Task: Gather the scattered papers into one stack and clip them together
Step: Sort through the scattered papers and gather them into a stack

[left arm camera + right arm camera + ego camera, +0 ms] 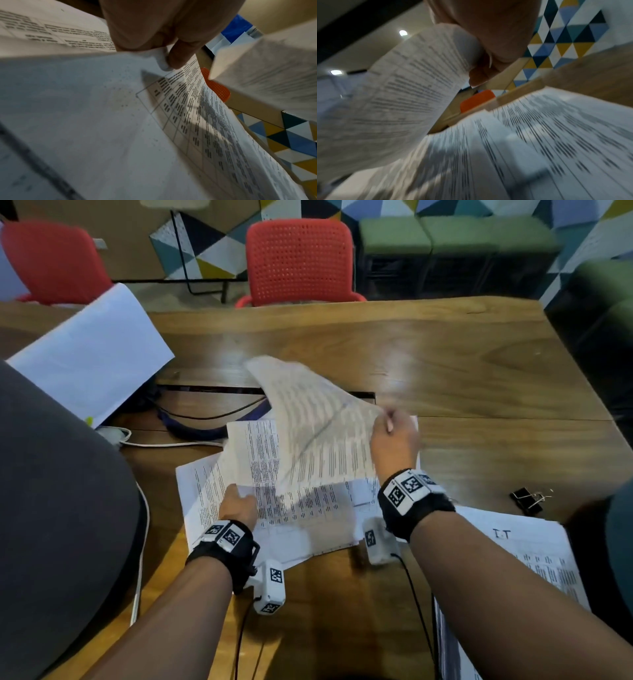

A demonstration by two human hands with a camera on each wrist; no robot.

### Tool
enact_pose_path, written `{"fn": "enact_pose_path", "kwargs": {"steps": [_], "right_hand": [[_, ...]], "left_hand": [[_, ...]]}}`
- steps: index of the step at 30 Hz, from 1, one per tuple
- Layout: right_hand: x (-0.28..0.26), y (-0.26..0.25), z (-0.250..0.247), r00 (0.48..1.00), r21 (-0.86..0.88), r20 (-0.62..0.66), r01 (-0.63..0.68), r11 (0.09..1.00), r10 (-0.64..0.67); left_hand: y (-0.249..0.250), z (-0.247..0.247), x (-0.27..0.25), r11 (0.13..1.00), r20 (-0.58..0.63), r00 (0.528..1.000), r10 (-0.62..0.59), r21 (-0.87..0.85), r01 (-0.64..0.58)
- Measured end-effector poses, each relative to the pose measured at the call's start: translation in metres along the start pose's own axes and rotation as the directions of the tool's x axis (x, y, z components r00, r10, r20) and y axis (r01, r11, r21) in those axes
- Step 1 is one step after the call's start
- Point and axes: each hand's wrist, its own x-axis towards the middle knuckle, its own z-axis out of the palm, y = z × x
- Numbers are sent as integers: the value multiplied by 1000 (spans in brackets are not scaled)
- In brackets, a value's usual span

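Observation:
Several printed sheets (pixel 301 508) lie overlapped on the wooden table (pixel 479 378) in front of me. My right hand (pixel 394 436) pinches the corner of one blurred printed sheet (pixel 318 422) and holds it lifted above the pile; in the right wrist view that lifted sheet (pixel 399 94) curves up from my right hand (pixel 481 65). My left hand (pixel 238 505) pinches the near edge of another sheet (pixel 253 453) that stands tilted up; the left wrist view shows the thumb (pixel 181 54) curled over that sheet's edge (pixel 159 59). A black binder clip (pixel 529 499) lies on the table to the right.
More printed paper (pixel 534 563) lies at the near right edge. A blank white sheet (pixel 92 350) sticks up at the far left over a dark chair back (pixel 61 508). Cables (pixel 191 419) and a cable slot sit behind the pile. Red chairs (pixel 298 258) stand beyond the table.

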Motion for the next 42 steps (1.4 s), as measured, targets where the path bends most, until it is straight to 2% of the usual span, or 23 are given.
{"fn": "enact_pose_path", "kwargs": {"steps": [2,6,8,10,13,15,17,19,23,25,28,30,32,34,35,36,37,39,40,42], "right_hand": [[-15,23,9,981,-162,128,-124,979,145],[-42,56,21,939,-253,281,-125,959,197],[-51,62,25,911,-271,362,-102,957,199],[-52,64,28,894,-279,416,-53,959,170],[-41,67,27,921,-360,338,-63,931,193],[-34,67,26,937,-410,263,-105,906,228],[-32,66,28,905,-435,293,-162,886,309],[-33,64,29,860,-417,365,-193,888,358],[-37,67,21,827,-397,445,-160,904,342],[-40,73,16,822,-404,469,-126,906,323],[-45,76,9,851,-271,429,-199,942,304],[-48,69,4,826,-262,466,-213,941,317],[-51,62,2,800,-146,510,-284,948,318],[-50,56,1,775,28,506,-452,892,377],[-47,57,3,756,68,502,-518,853,419],[-45,55,4,739,45,515,-529,847,434],[-44,54,6,724,-58,535,-482,875,434],[-41,57,6,714,-326,559,-279,903,422],[-40,60,6,735,-422,542,-181,888,407],[-39,67,3,769,-473,516,-111,874,377]], "left_hand": [[-2,1,2,999,10,1000,-6,-51,6],[-1,3,4,980,41,999,-10,-196,18],[-4,4,2,995,72,997,12,-104,-4],[-8,1,2,1000,44,999,16,-12,-16],[-9,-7,1,999,-47,998,28,48,-26],[-11,-11,1,999,-50,998,33,23,-32],[-9,-10,2,997,-15,999,40,-68,-41],[-10,-4,9,990,9,999,41,-132,-40],[5,3,8,992,74,996,42,-123,-32],[12,8,4,999,102,994,35,-39,-31],[16,21,-4,999,138,990,16,-34,-12],[17,30,-11,999,160,987,-2,-39,9],[17,36,-17,1000,177,984,-13,-4,14],[14,39,-18,999,174,984,-25,36,19],[12,39,-19,998,181,983,-31,57,21],[10,39,-20,997,192,981,-26,75,12],[8,38,-20,996,196,980,-13,86,-4],[4,33,-18,995,137,989,47,80,-58],[2,28,-16,993,57,996,70,93,-75],[-6,14,-13,978,-133,991,18,209,10]]}}
